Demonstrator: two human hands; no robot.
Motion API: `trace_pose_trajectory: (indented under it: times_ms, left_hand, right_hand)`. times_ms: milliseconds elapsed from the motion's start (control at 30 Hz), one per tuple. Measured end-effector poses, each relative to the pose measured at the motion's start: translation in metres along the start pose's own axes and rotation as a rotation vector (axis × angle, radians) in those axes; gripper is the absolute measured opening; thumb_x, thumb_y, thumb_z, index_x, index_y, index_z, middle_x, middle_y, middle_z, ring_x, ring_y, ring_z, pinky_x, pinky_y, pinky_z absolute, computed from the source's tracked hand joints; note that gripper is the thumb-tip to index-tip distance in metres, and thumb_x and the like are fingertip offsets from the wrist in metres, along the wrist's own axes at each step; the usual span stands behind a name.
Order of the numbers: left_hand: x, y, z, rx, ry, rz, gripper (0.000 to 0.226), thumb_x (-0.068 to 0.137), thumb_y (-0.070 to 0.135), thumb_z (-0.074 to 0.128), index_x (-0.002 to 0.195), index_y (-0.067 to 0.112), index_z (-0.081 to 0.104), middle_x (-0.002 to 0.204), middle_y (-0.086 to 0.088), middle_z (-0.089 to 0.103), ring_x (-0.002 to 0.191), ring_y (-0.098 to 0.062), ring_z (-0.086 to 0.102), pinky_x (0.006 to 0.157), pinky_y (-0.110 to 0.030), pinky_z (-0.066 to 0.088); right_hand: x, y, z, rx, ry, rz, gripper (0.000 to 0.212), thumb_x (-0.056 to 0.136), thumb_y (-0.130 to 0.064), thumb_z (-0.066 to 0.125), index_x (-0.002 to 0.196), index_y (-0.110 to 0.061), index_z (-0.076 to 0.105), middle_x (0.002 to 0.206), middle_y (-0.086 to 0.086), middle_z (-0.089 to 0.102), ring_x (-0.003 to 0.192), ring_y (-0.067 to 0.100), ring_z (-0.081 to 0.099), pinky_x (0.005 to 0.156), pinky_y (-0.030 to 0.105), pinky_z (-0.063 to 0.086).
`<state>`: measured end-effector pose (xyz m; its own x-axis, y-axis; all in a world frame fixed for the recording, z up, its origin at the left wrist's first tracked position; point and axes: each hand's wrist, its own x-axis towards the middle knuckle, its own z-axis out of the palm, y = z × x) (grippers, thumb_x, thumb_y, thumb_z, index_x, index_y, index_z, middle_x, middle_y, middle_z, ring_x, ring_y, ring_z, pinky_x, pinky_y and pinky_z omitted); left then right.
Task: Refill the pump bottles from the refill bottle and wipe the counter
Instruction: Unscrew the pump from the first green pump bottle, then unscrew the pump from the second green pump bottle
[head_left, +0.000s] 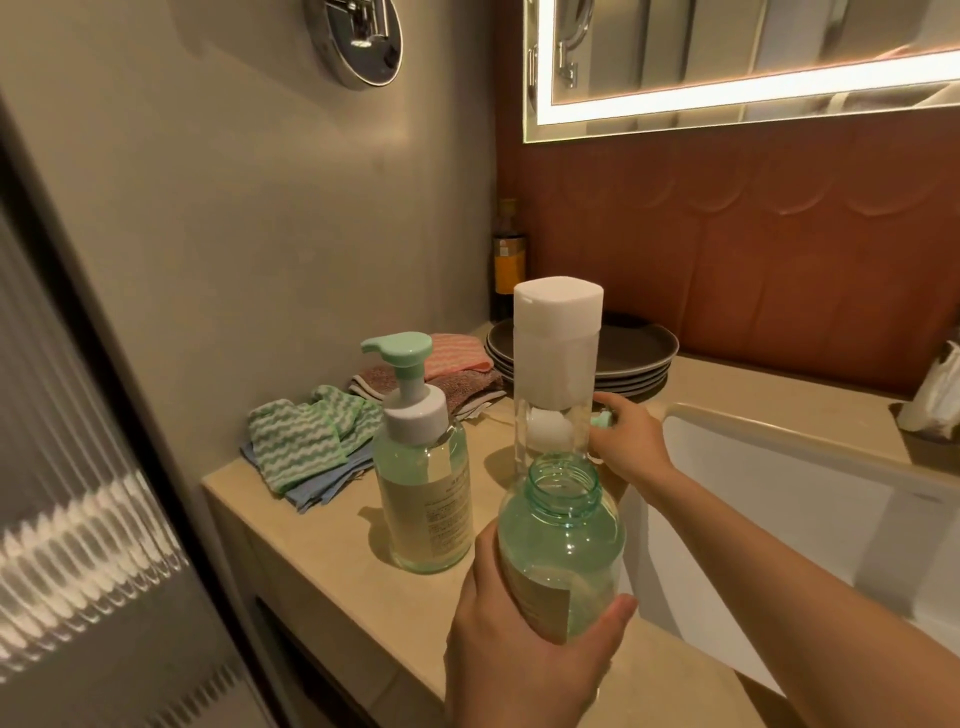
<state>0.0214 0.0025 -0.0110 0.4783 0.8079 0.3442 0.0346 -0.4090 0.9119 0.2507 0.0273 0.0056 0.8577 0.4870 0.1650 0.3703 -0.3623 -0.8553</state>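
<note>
**Pump bottle (563, 551) uncapped in the left hand, its twin on the desk**

The left hand (509, 644) wraps the lower body of the open pump bottle, thumb across the front and fingers curled behind. It holds the bottle tilted above the desk's (332, 566) near edge. The bottle is round, clear green plastic with a threaded neck, no pump and a paper label. The right hand (631, 441) reaches forward on a straight arm. Its thumb and fingers close on a small mint-green piece (602, 419), half hidden behind the refill bottle (556, 364).

There is one refill bottle: tall, clear and upright, with a squarish white flip cap. The second pump bottle (423, 488) stands left of it, complete with a white collar and mint pump head and partly full of pale liquid.

Behind them lie soft, wavy-striped cloths: green-and-white ones (296, 441) on a blue one (322, 486), with a pink one (457, 353) on a brown one (467, 387). A stack of dark round plates (639, 353) sits beside the white sink (779, 493).
</note>
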Motion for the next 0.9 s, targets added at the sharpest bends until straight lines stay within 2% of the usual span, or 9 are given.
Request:
trace_pose_trajectory:
  times_ms: [100, 167, 267, 367, 500, 633, 767, 833, 900]
  left_hand:
    - [0.000, -0.002, -0.001, -0.005, -0.020, -0.011, 0.086, 0.032, 0.070, 0.068, 0.110, 0.064, 0.032, 0.106, 0.031, 0.054, 0.101, 0.013, 0.050, 0.081, -0.007, 0.038]
    - [-0.001, -0.004, -0.001, 0.003, -0.018, 0.005, 0.088, 0.033, 0.071, 0.067, 0.114, 0.058, 0.035, 0.108, 0.027, 0.055, 0.101, 0.008, 0.052, 0.085, -0.015, 0.042]
    - [-0.001, -0.007, 0.000, 0.024, -0.016, 0.024, 0.092, 0.037, 0.071, 0.067, 0.121, 0.045, 0.041, 0.110, 0.022, 0.057, 0.102, -0.001, 0.055, 0.089, -0.026, 0.048]
    - [-0.001, -0.007, -0.001, 0.025, -0.025, 0.006, 0.089, 0.038, 0.072, 0.065, 0.119, 0.042, 0.041, 0.109, 0.021, 0.056, 0.102, -0.003, 0.054, 0.088, -0.026, 0.047]
    - [-0.002, -0.004, -0.004, 0.051, -0.040, 0.016, 0.089, 0.048, 0.068, 0.074, 0.123, 0.049, 0.030, 0.112, 0.029, 0.043, 0.107, 0.000, 0.044, 0.091, -0.021, 0.039]
    - [0.003, -0.007, -0.003, 0.116, -0.030, 0.013, 0.108, 0.052, 0.070, 0.072, 0.138, 0.041, 0.013, 0.138, 0.016, 0.035, 0.128, -0.010, 0.033, 0.108, -0.034, 0.033]
    - [0.004, -0.007, -0.001, 0.223, 0.020, 0.073, 0.107, 0.054, 0.071, 0.068, 0.138, 0.029, 0.019, 0.143, 0.006, 0.029, 0.134, -0.013, 0.024, 0.111, -0.042, 0.028]
    - [0.004, -0.008, 0.000, 0.219, 0.060, 0.094, 0.105, 0.052, 0.071, 0.068, 0.136, 0.026, 0.023, 0.139, 0.003, 0.030, 0.131, -0.014, 0.024, 0.110, -0.043, 0.028]
    - [0.000, -0.007, -0.002, 0.126, 0.099, 0.135, 0.104, 0.052, 0.075, 0.063, 0.135, 0.023, 0.028, 0.133, 0.001, 0.031, 0.124, -0.013, 0.029, 0.105, -0.037, 0.031]
  right_hand:
    - [-0.003, -0.004, -0.004, 0.025, -0.013, -0.011, 0.061, 0.086, -0.033, 0.064, 0.141, -0.020, 0.040, 0.136, 0.012, 0.050, 0.110, 0.028, 0.057, 0.084, 0.036, 0.052]
    - [-0.006, -0.006, -0.008, 0.042, -0.016, -0.014, 0.060, 0.089, -0.038, 0.058, 0.143, -0.021, 0.036, 0.143, 0.010, 0.044, 0.123, 0.027, 0.049, 0.082, 0.029, 0.043]
    - [-0.012, -0.006, -0.012, 0.086, -0.041, 0.022, 0.061, 0.093, -0.041, 0.050, 0.146, -0.022, 0.028, 0.149, 0.009, 0.035, 0.131, 0.027, 0.040, 0.090, 0.032, 0.039]
    - [-0.020, -0.005, -0.016, 0.112, -0.018, 0.041, 0.058, 0.096, -0.043, 0.044, 0.147, -0.021, 0.026, 0.150, 0.009, 0.032, 0.133, 0.028, 0.037, 0.099, 0.037, 0.037]
    - [-0.036, -0.013, -0.027, 0.174, 0.061, 0.006, 0.053, 0.096, -0.041, 0.044, 0.143, -0.018, 0.033, 0.147, 0.008, 0.038, 0.131, 0.026, 0.039, 0.103, 0.040, 0.038]
    - [-0.062, -0.031, -0.045, 0.177, 0.045, -0.094, 0.047, 0.097, -0.039, 0.044, 0.138, -0.015, 0.042, 0.140, 0.005, 0.046, 0.125, 0.019, 0.044, 0.093, 0.032, 0.038]
    - [-0.098, -0.045, -0.061, 0.153, 0.023, -0.211, 0.042, 0.096, -0.040, 0.044, 0.131, -0.017, 0.048, 0.133, 0.001, 0.051, 0.110, 0.008, 0.046, 0.088, 0.027, 0.038]
    - [-0.113, -0.049, -0.063, 0.155, -0.010, -0.221, 0.041, 0.095, -0.042, 0.044, 0.129, -0.019, 0.049, 0.131, 0.000, 0.052, 0.111, 0.010, 0.048, 0.090, 0.028, 0.040]
    - [-0.131, -0.051, -0.067, 0.164, -0.042, -0.216, 0.042, 0.093, -0.046, 0.044, 0.127, -0.023, 0.049, 0.131, -0.002, 0.052, 0.116, 0.013, 0.049, 0.097, 0.034, 0.042]
